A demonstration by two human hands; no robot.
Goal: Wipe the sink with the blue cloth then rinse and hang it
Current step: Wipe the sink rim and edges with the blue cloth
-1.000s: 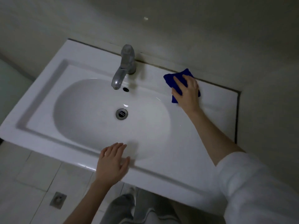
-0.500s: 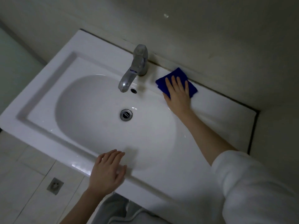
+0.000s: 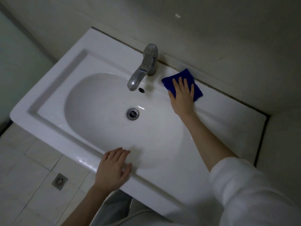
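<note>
A dim bathroom, likely in a home: white ceramic sink with chrome tap against a plain wall, pale floor tiles and floor drain below.

Right hand flat, fingers straight, forearm bare, arm stretched to back edge of the sink; left hand palm down, fingers relaxed, on its front edge

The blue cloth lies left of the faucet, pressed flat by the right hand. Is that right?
No. The head view shows the blue cloth right of the faucet, not left; the right hand does press it flat.
</note>
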